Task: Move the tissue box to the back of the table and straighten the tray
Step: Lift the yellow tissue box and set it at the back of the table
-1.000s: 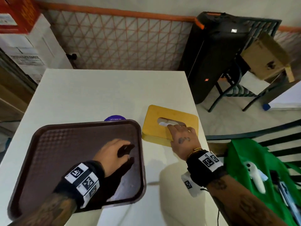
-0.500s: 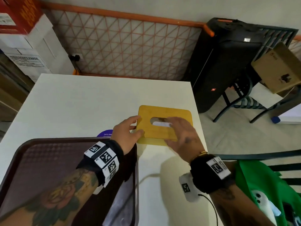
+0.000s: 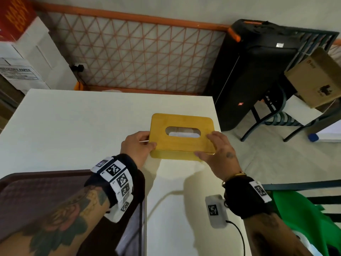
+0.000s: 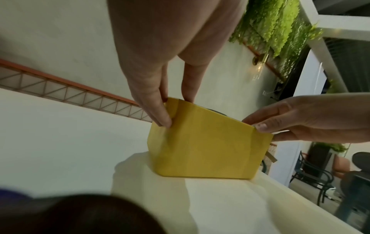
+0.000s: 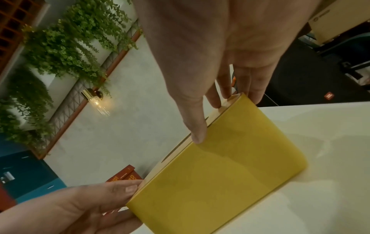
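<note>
The yellow tissue box sits near the right edge of the white table, its oval slot showing white tissue. My left hand grips its left end, thumb on the top and fingers down the side. My right hand grips the right end, with the thumb on the near face and the fingers over the top. The left wrist view shows the box pinched by the left hand. The right wrist view shows the box under the right hand. The brown tray lies at the near left, partly under my left forearm.
A lattice fence runs behind the table's back edge. A black speaker and a chair carrying a cardboard box stand to the right. Stacked paper cartons are at the back left, and a green bag at the near right.
My left hand left the tray and took the box's left end. My right hand went from the slot to the right end. The box slid farther back and now sits square.
</note>
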Demonstrator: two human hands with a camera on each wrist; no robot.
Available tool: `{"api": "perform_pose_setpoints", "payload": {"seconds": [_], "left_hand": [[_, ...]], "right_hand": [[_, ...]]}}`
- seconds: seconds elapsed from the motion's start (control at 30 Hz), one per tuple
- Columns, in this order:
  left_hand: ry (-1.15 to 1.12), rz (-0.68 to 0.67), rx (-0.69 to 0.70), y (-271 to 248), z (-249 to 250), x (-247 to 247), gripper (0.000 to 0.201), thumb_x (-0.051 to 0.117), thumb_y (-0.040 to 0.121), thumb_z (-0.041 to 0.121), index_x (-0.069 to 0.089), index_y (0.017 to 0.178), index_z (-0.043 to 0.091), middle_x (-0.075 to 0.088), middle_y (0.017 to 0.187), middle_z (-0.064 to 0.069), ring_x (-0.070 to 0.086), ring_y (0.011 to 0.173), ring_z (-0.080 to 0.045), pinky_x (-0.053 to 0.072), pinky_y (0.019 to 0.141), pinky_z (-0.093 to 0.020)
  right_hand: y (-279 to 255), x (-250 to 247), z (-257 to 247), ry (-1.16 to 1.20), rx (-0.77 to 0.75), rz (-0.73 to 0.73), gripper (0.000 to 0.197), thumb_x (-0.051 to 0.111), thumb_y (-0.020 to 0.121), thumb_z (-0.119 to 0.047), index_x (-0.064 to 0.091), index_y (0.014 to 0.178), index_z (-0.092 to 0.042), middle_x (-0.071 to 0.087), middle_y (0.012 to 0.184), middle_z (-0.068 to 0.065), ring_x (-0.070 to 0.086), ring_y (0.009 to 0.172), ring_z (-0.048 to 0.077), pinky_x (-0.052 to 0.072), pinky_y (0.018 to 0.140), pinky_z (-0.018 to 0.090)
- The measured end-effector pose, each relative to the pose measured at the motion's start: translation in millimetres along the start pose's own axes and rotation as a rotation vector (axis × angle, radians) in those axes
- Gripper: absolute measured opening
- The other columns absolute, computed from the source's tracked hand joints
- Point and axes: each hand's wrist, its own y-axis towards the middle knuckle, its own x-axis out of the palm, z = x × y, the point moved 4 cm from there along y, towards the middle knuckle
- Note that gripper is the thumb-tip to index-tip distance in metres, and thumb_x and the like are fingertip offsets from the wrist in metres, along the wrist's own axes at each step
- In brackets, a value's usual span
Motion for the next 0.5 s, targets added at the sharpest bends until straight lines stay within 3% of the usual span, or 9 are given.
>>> {"api": "perform_pose_setpoints", "payload": {"seconds": [0.13, 0.23, 0.5], "left_hand": [[-0.010, 0.032, -0.003, 42.7, 16.5, 7.3, 0.039, 0.070, 0.074, 0.021, 0.064, 0.113, 0.020, 0.070, 0.111, -0.002, 0.065, 0.100, -0.022, 0.049, 0.095, -0.036], [-0.030, 0.056, 0.005, 69.9, 24.3, 10.5, 0.045, 0.072, 0.072, 0.020, 0.061, 0.116, 0.017, 0.069, 0.114, -0.007, 0.065, 0.102, -0.026, 0.051, 0.094, -0.041], [-0.044, 0.045, 0.009, 111.1, 26.8, 11.9, 0.049, 0.076, 0.066, 0.024, 0.063, 0.113, 0.017, 0.070, 0.112, -0.011, 0.066, 0.100, -0.029, 0.053, 0.091, -0.042]], "right_hand": [[48.2, -4.3, -5.8, 0.005, 0.070, -0.099, 0.071, 0.074, 0.078, -0.036, 0.045, 0.139, -0.016, 0.030, 0.152, -0.002, 0.034, 0.136, 0.020, 0.028, 0.109, 0.028], [75.9, -8.8, -13.3, -0.049, 0.071, -0.128, 0.071, 0.071, 0.081, -0.038, 0.041, 0.142, -0.019, 0.027, 0.155, -0.003, 0.030, 0.139, 0.022, 0.027, 0.112, 0.033], [107.5, -11.8, -26.7, -0.110, 0.097, -0.144, 0.069, 0.070, 0.082, -0.035, 0.041, 0.142, -0.018, 0.029, 0.155, 0.001, 0.029, 0.139, 0.024, 0.026, 0.113, 0.035]]}}
